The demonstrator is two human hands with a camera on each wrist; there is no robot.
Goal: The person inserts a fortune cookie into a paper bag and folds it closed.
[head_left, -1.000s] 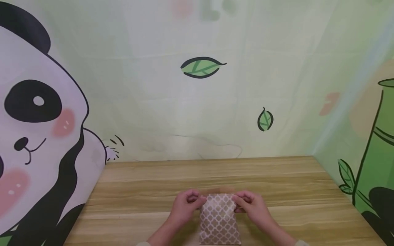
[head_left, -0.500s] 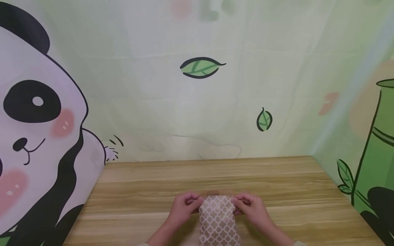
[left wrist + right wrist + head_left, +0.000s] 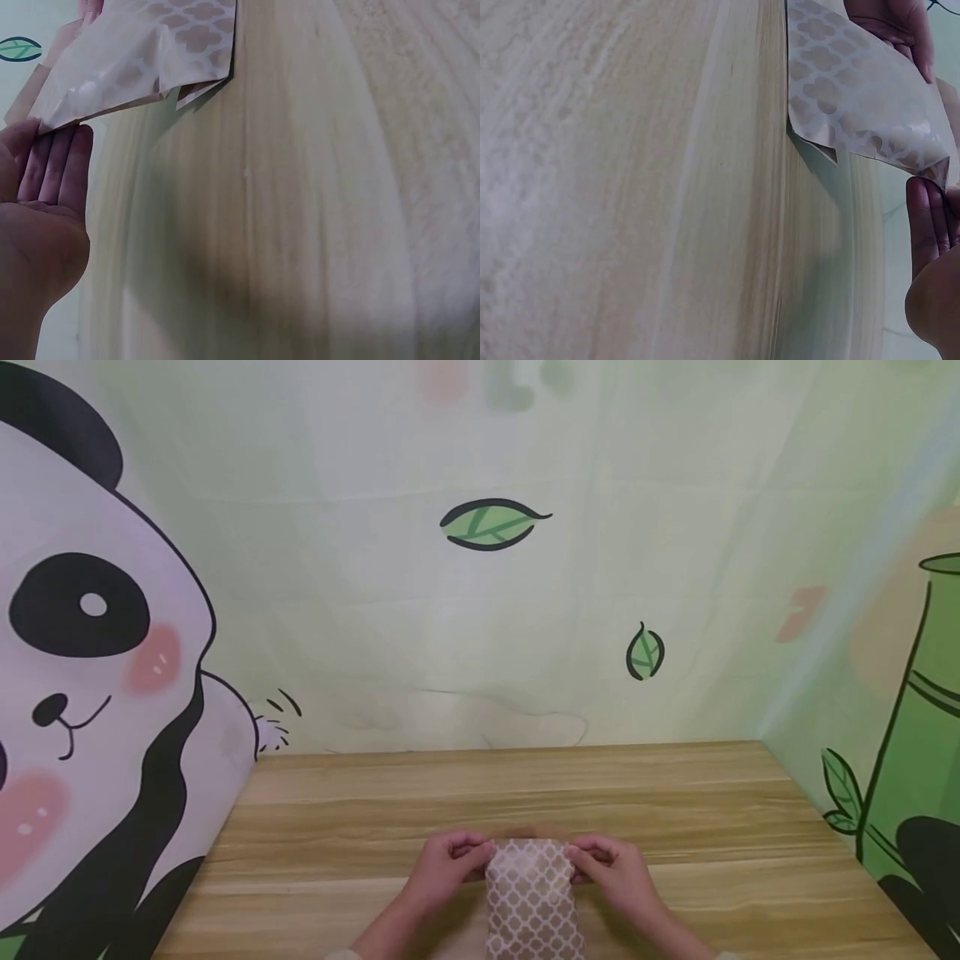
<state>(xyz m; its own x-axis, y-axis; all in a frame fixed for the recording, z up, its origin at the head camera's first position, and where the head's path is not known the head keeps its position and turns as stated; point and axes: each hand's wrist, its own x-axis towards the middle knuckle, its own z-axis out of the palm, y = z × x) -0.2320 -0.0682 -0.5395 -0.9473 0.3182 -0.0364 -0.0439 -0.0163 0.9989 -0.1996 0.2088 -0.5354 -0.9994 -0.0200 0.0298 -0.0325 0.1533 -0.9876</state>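
A brown paper bag (image 3: 531, 897) with a white lattice pattern lies near the table's front, its lower end cut off by the head view's edge. My left hand (image 3: 447, 864) pinches its far left corner between thumb and fingers. At the far right corner, my right hand (image 3: 611, 870) pinches the paper the same way. In the left wrist view the bag (image 3: 161, 52) slopes up from the table toward the left fingers (image 3: 56, 169). The right wrist view shows the bag (image 3: 855, 86) lifted at its far end, with a plain brown flap (image 3: 951, 105) beyond the pattern.
The wooden table (image 3: 337, 827) spreads around both hands. Behind it stands a pale green backdrop (image 3: 375, 568) with printed leaves. A printed panda (image 3: 97, 693) covers the left wall, and green bamboo (image 3: 922, 760) is drawn on the right wall.
Both hands and the bag's far edge have shifted slightly toward the front of the table. Both hands keep their pinch on the bag's corners.
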